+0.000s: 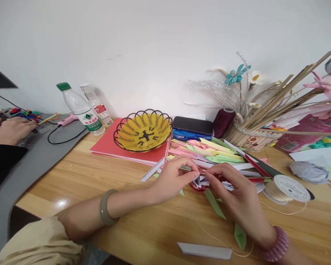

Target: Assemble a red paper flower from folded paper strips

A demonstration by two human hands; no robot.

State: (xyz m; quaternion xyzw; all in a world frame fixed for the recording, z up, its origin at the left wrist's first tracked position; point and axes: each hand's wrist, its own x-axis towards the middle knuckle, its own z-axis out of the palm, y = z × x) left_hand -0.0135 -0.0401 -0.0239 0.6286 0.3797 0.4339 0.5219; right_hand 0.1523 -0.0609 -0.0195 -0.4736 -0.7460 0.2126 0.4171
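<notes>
Both hands, left hand and right hand, we've got pinched shut on the folded paper piece between them, paper strips just behind.

On the light wooden table, the left hand and right hand pinch a small folded red-and-white paper piece between their fingertips. Just behind lie a pile of pastel folded paper strips and a yellow woven wire-rimmed basket on a red paper stack. A spool of cream thread sits just right of the hands.

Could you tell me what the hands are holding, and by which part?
Both hands, left and right, pinch a small folded paper piece by its opposite sides.
</notes>
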